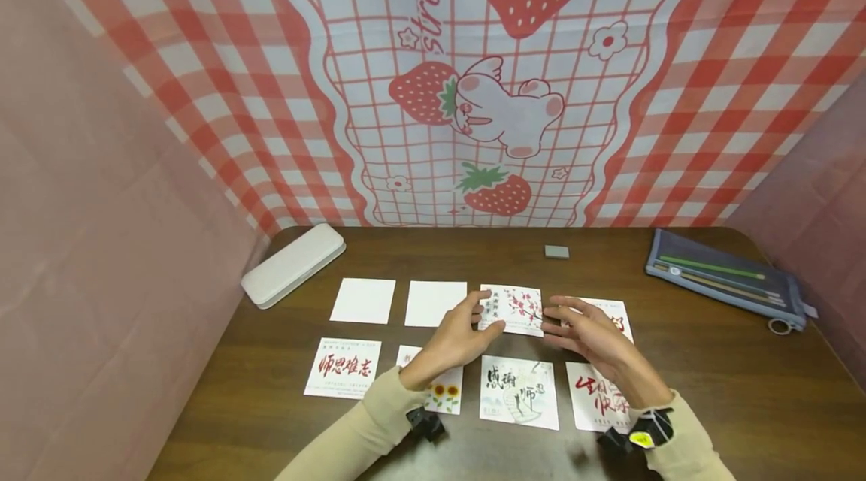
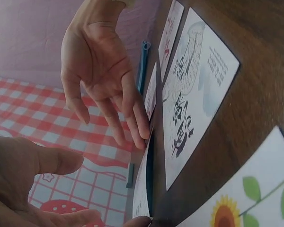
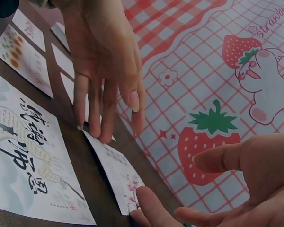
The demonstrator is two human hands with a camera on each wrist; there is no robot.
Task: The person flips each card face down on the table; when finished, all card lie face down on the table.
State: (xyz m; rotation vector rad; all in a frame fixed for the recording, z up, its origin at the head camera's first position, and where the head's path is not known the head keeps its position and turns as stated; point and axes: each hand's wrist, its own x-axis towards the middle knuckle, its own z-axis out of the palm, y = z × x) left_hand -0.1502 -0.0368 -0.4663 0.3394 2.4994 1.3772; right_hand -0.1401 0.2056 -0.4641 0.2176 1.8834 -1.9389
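A square card with red plum blossoms (image 1: 517,304) lies between the two hands in the back row of cards. My left hand (image 1: 460,334) has its fingertips at the card's left edge, thumb held apart. At the opposite edge are the loosely extended fingers of my right hand (image 1: 591,334). In the right wrist view, a dark shadow runs beneath the blossom card (image 3: 116,172). A card with red writing (image 1: 617,310) is partly hidden behind the right hand. Below the blossom card lies a card with black calligraphy (image 1: 517,394).
Two blank white cards (image 1: 363,301) lie to the left. In front are a red-lettered card (image 1: 341,368), a sunflower card (image 1: 443,394) under the left wrist, and another red-lettered card (image 1: 591,398). A white case (image 1: 294,264), grey block (image 1: 556,251) and pencil pouch (image 1: 727,278) line the back.
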